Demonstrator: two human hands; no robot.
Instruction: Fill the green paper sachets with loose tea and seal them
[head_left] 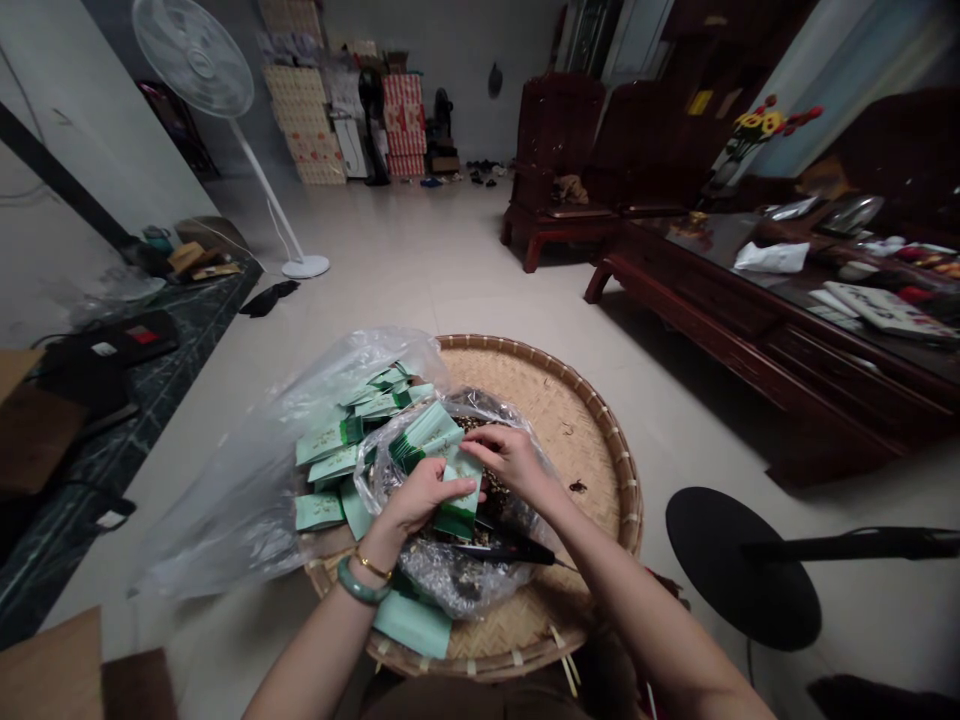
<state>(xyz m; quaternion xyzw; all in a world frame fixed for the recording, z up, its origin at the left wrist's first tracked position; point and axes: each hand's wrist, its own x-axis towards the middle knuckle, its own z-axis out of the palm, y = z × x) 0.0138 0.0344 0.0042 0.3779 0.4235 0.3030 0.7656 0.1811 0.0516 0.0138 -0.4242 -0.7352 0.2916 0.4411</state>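
My left hand (pixel 421 500) is closed around a small green packet (pixel 459 497), holding it over a clear bag of dark loose tea (pixel 457 580). My right hand (pixel 508 458) pinches the top edge of the same packet. Both hands hover above a round woven bamboo tray (pixel 592 420). A stack of more green packets (pixel 352 440) lies to the left on a large clear plastic bag (pixel 247 480). One more green packet (pixel 414 622) rests near my left wrist, which wears a jade bangle. A dark slim tool (pixel 510 548) lies on the tea bag.
A dark wooden coffee table (pixel 750 300) with papers stands to the right. A black round stand base (pixel 739 565) sits on the floor at right. A dark marble ledge (pixel 172 330) runs along the left. A standing fan (pixel 225 120) and stacked boxes (pixel 315 120) are farther back.
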